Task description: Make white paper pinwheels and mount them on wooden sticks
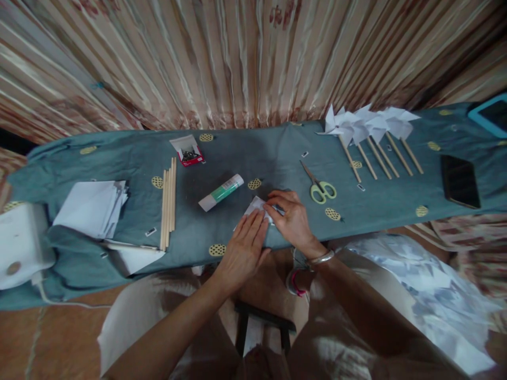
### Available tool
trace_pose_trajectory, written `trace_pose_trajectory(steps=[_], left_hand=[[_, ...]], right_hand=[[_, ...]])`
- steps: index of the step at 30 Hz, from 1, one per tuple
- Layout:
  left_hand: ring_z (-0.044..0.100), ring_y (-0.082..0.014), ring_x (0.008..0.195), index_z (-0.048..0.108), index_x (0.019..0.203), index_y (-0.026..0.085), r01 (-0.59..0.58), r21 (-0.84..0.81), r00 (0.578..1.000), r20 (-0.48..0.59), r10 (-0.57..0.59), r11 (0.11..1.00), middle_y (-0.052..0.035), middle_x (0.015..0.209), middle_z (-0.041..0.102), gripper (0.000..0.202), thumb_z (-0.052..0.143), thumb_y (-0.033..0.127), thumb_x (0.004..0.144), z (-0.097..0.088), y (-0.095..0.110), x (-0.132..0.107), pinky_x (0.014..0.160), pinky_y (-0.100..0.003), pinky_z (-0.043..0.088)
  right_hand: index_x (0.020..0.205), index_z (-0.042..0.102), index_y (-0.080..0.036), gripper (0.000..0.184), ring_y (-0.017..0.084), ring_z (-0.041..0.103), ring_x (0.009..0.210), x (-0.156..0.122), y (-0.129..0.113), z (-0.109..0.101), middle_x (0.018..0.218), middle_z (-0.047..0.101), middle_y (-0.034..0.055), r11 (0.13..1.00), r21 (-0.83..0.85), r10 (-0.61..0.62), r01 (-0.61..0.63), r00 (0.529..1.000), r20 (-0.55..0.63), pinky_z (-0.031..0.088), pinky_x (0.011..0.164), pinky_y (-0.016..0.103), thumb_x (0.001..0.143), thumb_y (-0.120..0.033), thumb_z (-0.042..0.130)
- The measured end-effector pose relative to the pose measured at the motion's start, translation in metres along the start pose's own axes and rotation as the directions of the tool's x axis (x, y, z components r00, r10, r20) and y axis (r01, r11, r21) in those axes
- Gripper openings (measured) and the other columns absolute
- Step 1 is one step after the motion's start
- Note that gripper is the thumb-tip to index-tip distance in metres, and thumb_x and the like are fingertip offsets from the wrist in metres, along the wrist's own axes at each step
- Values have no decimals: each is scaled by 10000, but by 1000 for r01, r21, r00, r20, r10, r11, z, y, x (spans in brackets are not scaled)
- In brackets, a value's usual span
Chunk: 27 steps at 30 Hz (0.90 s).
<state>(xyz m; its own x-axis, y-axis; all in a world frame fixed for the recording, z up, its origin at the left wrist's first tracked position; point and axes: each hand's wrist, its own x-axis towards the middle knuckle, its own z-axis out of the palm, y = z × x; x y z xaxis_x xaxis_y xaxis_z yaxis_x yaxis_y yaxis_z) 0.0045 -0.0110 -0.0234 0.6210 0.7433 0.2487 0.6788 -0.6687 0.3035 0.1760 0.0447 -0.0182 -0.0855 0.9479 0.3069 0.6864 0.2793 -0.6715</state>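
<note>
Paper, small, white and sharply creased, flat on the cloth near the table's front edge, half hidden under both hands. Left hand open, palm down, fingers straight and close together, pressed on the paper's left part. Right hand just beside it, touching the paper's right part, fingers bent with the tips down on a folded edge; thumb hidden, so impossible to tell whether pinching or only pressing. Thin silvery bangle round the right wrist.

Cloth matte, grey-green, slightly rumpled, printed with pale yellow dotted ovals. Beyond the left hand, a glue stick: smooth white tube with a green band, lying slantwise. Right of the hands, scissors with pale yellow-green plastic loops and slim metal blades pointing away. Further left, a bundle of wooden sticks, slim, round and pale, laid side by side and touching. Left of those, a loose stack of white sheets, corners fanned out. Near the far edge, a small red and white cardboard box, flap open, dark metal bits inside. Far right, a row of pinwheels: pointed folded white paper heads on wooden sticks, laid parallel. Glossy black phone well to the right, face up. Behind the table, a pleated satin curtain, shiny, cream with brown stripes.
</note>
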Motion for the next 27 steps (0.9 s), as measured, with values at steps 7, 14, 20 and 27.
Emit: trace_pose_trajectory(steps=[7,14,20,27], left_hand=[[291,-350,1469,300,1476,22,13,1,999,33,-13,1000,-267,1510,413,659,542,301,930,0,1,1,1179,-567,306],[310,-358,1460,321,1458,5,8,32,1000,25,-9,999,-271,1507,413,658,562,297,920,0,1,1,1187,-566,287],[316,-362,1457,279,1483,22,5,30,1000,12,-6,1000,-271,1505,416,685,554,302,923,0,0,1,1180,-585,286],[308,-349,1464,244,1504,43,22,20,999,29,-22,1000,-256,1513,414,710,551,307,921,-1,1,1,1189,-578,271]], right_hand=[[807,684,-227,131,248,614,1024,1,-1,3,1034,726,75,1000,-21,8,-8,1000,7,480,963,399,906,-254,602],[784,673,-210,131,245,610,994,6,-4,1,983,715,80,997,-72,-23,25,999,32,476,946,385,899,-213,612],[764,666,-218,142,255,603,1018,7,-4,5,1002,711,86,997,-80,15,-14,1000,10,477,952,400,894,-218,611],[769,667,-219,153,261,607,1019,6,-3,10,1024,721,97,996,-87,15,-16,1000,-20,472,965,423,900,-234,590]])
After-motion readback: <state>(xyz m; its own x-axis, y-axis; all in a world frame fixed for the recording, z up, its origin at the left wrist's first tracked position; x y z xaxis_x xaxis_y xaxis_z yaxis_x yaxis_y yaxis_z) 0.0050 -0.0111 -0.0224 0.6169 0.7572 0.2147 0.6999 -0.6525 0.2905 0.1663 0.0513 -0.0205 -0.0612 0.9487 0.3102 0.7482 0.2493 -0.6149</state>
